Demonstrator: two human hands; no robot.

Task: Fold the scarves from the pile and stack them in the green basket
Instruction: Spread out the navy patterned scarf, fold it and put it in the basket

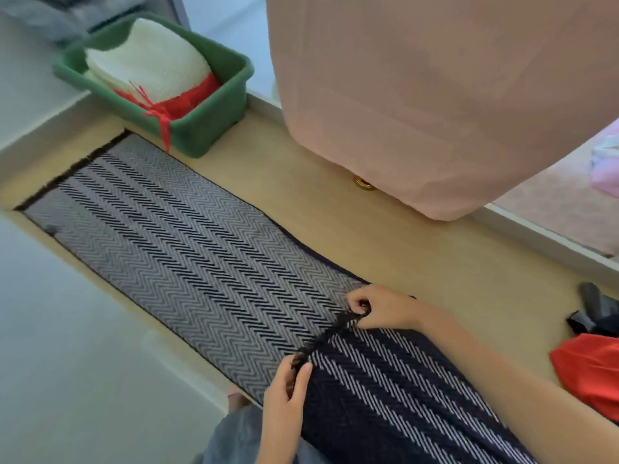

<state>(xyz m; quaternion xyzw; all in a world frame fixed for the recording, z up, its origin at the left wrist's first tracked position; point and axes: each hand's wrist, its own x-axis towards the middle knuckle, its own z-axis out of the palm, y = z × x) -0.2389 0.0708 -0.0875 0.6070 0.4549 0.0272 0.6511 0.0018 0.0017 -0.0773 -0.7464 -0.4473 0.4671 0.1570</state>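
- Two hands on one zigzag scarf (187,249); it lies flat on the wooden table (418,262).
- Long axis is diagonal: far end points to the upper left, near end comes toward the person at the lower right.
- Near end is folded back over the scarf and shows the darker reverse side. Its fringe (335,333) runs crosswise between the hands.
- Left hand (284,386) pinches the fringe corner at the near long edge, thumb and fingers curled on it.
- Right hand (385,311) pinches the opposite fringe corner at the far long edge, fingers curled.
- Far end of the scarf is square to the table's left end, with its dark fringe just inside the table edge.
- The near long edge sits just inside the table's front edge; the far long edge bows slightly near the right hand.
- Green basket (214,125) sits at the far left corner, just beyond the scarf's far end, apart from it.
- In the basket: a folded white scarf (150,65) on top of a red scarf (191,102); red tassels hang over the rim.
- A bare strip of table runs along the far long edge, up to a draped pink cover (435,95).
- At right, well apart from the basket: a red cloth (589,373) and a dark cloth (596,313).
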